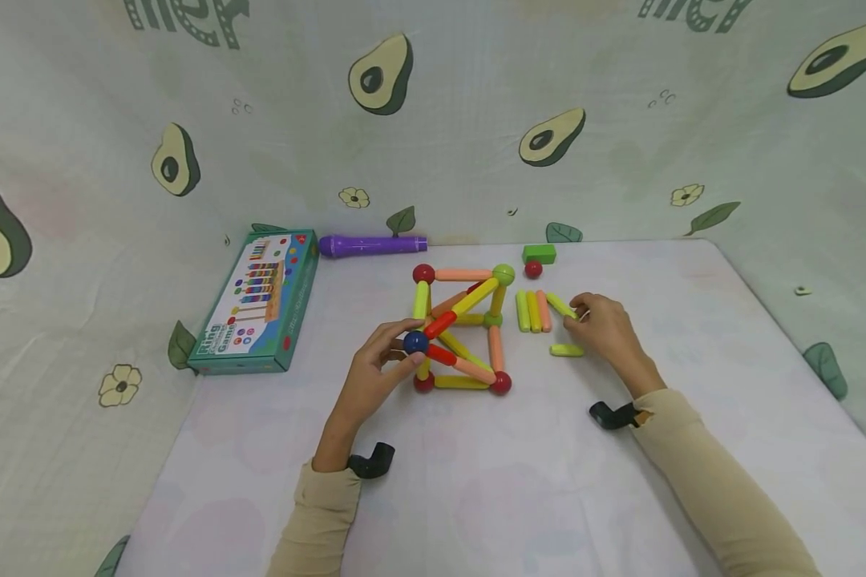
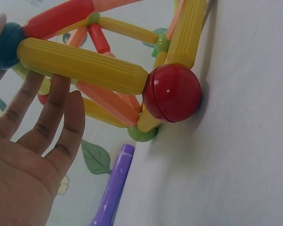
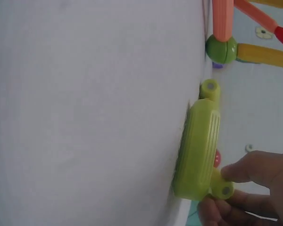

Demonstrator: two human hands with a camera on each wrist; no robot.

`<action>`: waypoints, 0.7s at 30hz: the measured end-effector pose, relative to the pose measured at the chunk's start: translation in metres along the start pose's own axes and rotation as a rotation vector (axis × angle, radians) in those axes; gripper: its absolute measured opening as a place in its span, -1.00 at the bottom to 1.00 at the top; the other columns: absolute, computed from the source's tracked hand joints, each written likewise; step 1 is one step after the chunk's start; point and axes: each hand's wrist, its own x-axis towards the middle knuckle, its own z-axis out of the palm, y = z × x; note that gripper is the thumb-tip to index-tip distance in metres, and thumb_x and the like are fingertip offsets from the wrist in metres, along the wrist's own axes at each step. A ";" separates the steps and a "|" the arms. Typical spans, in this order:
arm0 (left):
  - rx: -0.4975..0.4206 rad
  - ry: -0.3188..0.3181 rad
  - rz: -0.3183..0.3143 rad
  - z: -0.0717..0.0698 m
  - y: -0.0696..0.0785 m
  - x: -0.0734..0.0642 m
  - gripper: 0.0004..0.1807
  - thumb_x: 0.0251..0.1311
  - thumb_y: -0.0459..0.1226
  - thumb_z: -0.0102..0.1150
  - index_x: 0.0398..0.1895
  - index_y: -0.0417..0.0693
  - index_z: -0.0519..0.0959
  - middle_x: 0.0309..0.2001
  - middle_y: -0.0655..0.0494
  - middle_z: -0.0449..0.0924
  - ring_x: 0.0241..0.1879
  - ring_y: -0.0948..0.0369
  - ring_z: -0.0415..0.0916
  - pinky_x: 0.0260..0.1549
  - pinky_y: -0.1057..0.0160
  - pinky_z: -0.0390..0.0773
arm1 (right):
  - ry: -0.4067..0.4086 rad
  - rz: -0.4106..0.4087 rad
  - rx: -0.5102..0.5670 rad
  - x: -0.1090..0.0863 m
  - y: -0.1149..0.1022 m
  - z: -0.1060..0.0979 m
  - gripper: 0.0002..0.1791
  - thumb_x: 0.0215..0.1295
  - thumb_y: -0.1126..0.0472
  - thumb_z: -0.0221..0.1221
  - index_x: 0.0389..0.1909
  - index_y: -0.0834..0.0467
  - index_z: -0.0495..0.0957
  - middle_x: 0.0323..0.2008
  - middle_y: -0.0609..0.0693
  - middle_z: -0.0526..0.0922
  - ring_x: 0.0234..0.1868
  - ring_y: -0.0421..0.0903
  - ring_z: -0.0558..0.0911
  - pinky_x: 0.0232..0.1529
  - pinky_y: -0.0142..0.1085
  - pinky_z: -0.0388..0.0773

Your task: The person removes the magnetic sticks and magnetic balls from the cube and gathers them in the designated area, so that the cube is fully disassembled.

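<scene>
A framework of colored rods and balls (image 1: 460,383) stands mid-table. My left hand (image 1: 377,365) holds the dark blue ball (image 1: 415,342) at its near upper corner between thumb and fingers. Two red rods run from that ball into the frame. In the left wrist view, fingers reach behind a yellow rod (image 2: 85,66) that ends by a red ball (image 2: 173,93). My right hand (image 1: 609,328) pinches the end of a yellow-green rod (image 1: 559,304), its far end low near the table. Another yellow-green rod (image 3: 198,149) lies just in front of those fingertips.
Upright in a row, a light green, a yellow and an orange rod (image 1: 544,311) lie right of the frame. Behind them sit a loose red ball (image 1: 533,269) and a green block (image 1: 539,253). A purple microphone-shaped object (image 1: 373,245) and a game box (image 1: 256,303) lie at back left.
</scene>
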 end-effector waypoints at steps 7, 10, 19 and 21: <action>0.004 -0.011 0.023 -0.002 0.002 0.000 -0.49 0.34 -0.33 0.26 0.35 -0.07 0.46 0.22 0.04 0.45 -0.03 0.14 0.55 0.09 -0.01 0.56 | -0.072 0.029 0.014 0.000 -0.001 0.006 -0.59 0.36 0.15 0.25 0.07 0.36 0.53 -0.15 0.25 0.62 -0.15 0.13 0.57 -0.16 -0.07 0.56; -0.003 -0.014 0.025 -0.003 0.002 0.000 -0.49 0.34 -0.32 0.26 0.35 -0.08 0.46 0.21 0.04 0.45 -0.03 0.14 0.55 0.10 0.00 0.56 | -0.074 0.015 0.026 0.001 0.000 0.009 -0.58 0.36 0.13 0.27 0.05 0.37 0.53 -0.15 0.25 0.63 -0.15 0.12 0.59 -0.14 -0.05 0.57; -0.001 -0.009 0.002 -0.001 -0.025 0.004 -0.46 0.33 -0.33 0.27 0.36 0.08 0.45 0.23 0.11 0.42 -0.02 0.10 0.53 0.12 0.05 0.54 | -0.090 -0.050 0.039 -0.002 -0.003 0.009 -0.64 0.43 0.16 0.17 0.06 0.37 0.56 -0.13 0.25 0.66 -0.13 0.12 0.61 -0.08 -0.01 0.59; -0.004 -0.012 0.006 -0.001 -0.031 0.005 -0.45 0.32 -0.32 0.28 0.36 0.13 0.46 0.24 0.15 0.42 -0.01 0.11 0.53 0.12 0.09 0.54 | -0.062 -0.075 0.020 -0.005 -0.007 0.007 -0.66 0.43 0.20 0.13 0.06 0.37 0.56 -0.15 0.25 0.66 -0.16 0.11 0.60 -0.10 -0.01 0.59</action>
